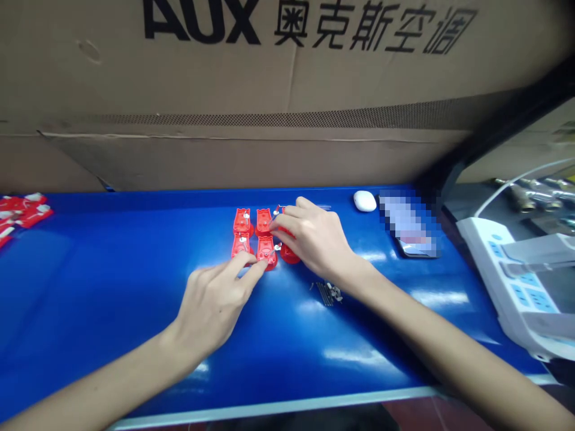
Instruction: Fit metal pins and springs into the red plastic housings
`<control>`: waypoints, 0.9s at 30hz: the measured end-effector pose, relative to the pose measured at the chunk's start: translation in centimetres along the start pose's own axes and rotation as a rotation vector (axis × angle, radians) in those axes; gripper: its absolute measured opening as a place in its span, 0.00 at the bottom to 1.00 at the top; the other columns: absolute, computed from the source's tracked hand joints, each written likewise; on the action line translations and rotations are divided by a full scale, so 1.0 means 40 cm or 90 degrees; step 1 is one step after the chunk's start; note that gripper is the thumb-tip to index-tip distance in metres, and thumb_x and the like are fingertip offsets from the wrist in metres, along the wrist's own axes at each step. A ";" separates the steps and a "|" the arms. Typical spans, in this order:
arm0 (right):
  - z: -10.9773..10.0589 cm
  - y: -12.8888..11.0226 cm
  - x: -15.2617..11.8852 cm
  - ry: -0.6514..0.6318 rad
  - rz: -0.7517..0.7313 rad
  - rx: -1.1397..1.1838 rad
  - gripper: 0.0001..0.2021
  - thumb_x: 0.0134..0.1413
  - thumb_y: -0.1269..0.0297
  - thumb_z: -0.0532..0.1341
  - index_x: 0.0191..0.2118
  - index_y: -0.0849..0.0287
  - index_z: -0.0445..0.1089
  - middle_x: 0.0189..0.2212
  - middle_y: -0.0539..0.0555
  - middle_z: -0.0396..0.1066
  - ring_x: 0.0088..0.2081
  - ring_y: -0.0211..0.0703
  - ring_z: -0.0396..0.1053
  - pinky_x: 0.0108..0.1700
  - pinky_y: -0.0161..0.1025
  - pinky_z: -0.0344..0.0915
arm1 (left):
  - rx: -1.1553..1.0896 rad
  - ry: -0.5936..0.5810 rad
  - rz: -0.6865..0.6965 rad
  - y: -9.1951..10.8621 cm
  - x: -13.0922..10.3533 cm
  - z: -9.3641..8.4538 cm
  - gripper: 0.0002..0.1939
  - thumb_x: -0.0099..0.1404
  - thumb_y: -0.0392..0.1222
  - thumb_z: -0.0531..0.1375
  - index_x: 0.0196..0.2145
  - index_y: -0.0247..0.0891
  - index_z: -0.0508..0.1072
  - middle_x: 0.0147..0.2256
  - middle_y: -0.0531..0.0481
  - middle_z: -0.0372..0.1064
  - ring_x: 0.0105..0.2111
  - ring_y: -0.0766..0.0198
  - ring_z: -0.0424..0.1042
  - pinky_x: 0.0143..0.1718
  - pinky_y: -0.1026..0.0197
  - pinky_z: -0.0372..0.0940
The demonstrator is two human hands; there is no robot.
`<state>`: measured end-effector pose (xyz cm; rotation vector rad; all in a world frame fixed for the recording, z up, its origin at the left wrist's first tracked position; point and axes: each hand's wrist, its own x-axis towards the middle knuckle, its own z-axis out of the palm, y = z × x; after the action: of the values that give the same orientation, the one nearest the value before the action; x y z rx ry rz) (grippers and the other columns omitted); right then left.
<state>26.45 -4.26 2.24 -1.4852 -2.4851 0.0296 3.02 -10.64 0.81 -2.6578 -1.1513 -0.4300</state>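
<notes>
Several small red plastic shells stand close together in two rows on the blue table, with small white parts and thin wires in or beside them. My left hand (218, 296) is at the front row, its thumb and index finger closed at the lower edge of the middle front shell (266, 250). From the right, my right hand (314, 233) reaches over the group and partly covers the right-hand shells (290, 254). Its fingertips are pinched together by the middle back shell (263, 220); anything between them is too small to make out.
Small dark rods and metal pieces (329, 293) lie below my right wrist. A white rounded case (365, 201) and a phone (408, 226) are at the back right. A white power strip (516, 281) is at the right edge, more red parts (27, 211) far left. Cardboard (269, 78) stands behind.
</notes>
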 end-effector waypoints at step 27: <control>-0.040 0.024 -0.065 0.116 0.045 0.109 0.08 0.75 0.60 0.65 0.46 0.53 0.82 0.35 0.52 0.79 0.40 0.46 0.67 0.37 0.42 0.57 | -0.010 0.007 -0.002 0.001 -0.008 0.002 0.16 0.80 0.32 0.58 0.59 0.42 0.79 0.48 0.50 0.83 0.26 0.62 0.76 0.25 0.57 0.61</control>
<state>28.83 -6.24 3.12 -1.4361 -2.2274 0.1110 2.88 -10.85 0.61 -2.6639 -1.1548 -0.4546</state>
